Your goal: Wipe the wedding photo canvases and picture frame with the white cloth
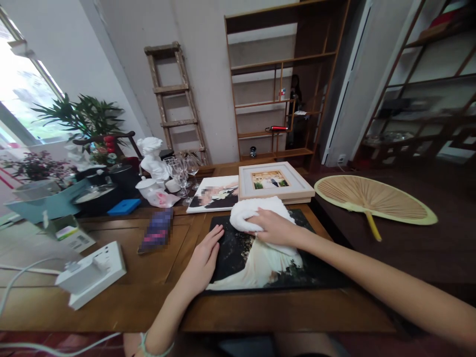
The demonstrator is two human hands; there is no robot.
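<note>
A dark photo panel (230, 263) showing a pale gown lies flat on the wooden table in front of me. My right hand (273, 227) grips a bunched white towel (241, 213) and presses it on the panel's upper middle. The towel and hand hide part of the picture. At the panel's left edge rests my left hand (204, 258), fingers stretched out and holding nothing. Just behind the panel are a framed photo (305, 187) in a deep pale frame and a flatter photo board (199, 206) beside it.
A palm-leaf fan (375, 196) lies on the dark surface at right. Wine glasses (180, 173), a white bust (154, 158) and a blue box (124, 207) stand back left. Nearer left sit a power strip (111, 267) with a cable and a dark purple item (156, 230).
</note>
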